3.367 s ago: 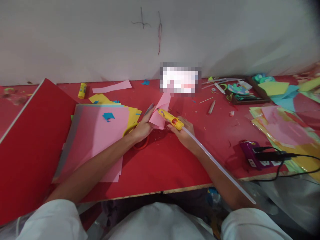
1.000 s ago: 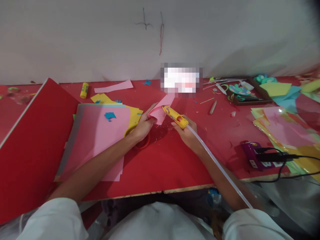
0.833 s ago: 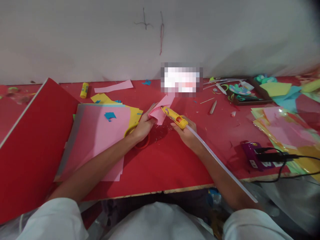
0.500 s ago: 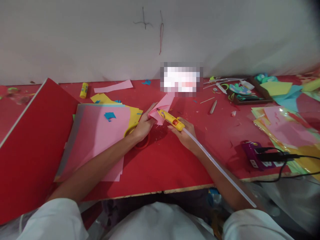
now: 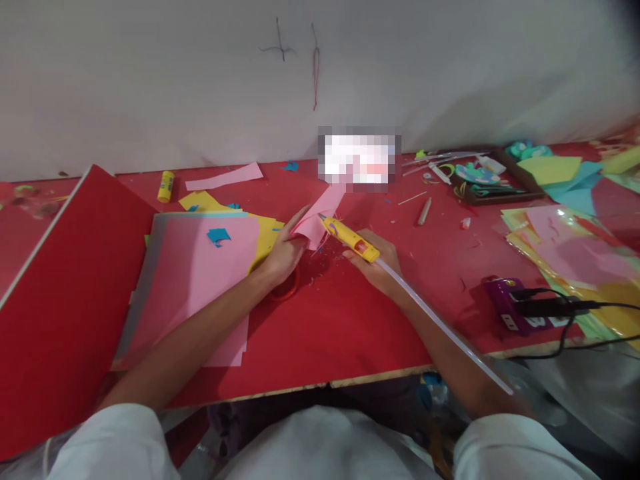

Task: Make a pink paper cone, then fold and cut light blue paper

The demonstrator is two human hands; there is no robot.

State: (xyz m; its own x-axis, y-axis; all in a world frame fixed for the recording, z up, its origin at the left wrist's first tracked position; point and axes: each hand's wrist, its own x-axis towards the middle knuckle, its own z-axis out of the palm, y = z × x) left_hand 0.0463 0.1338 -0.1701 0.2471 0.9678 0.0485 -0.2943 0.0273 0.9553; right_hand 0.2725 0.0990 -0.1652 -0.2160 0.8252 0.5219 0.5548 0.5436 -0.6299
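Observation:
My left hand [image 5: 286, 257] is closed on a folded piece of pink paper [image 5: 327, 203], its fingers along the paper's left side. In my right hand [image 5: 377, 263] is a yellow hot glue gun [image 5: 351, 239], gripped from below. A long clear glue stick [image 5: 440, 321] runs out of its back end, over my right forearm. The gun's nozzle points up and left, close by the paper's folded edge; whether it touches cannot be made out. Under my left wrist lie scissors with red and yellow handles [image 5: 287, 288], partly hidden.
Pink sheets [image 5: 200, 280] with blue scraps lie at left beside a raised red board [image 5: 60, 300]. Behind them are a yellow glue tube [image 5: 166, 187] and a pink strip [image 5: 225, 176]. To the right sit a purple power box [image 5: 507, 303] with cables, a brown tray [image 5: 530, 190] and wrapped papers [image 5: 575, 247].
The glue gun in my right hand has drawn back slightly to the right, away from the pink paper's fold. My left hand still holds the paper in nearly the same place.

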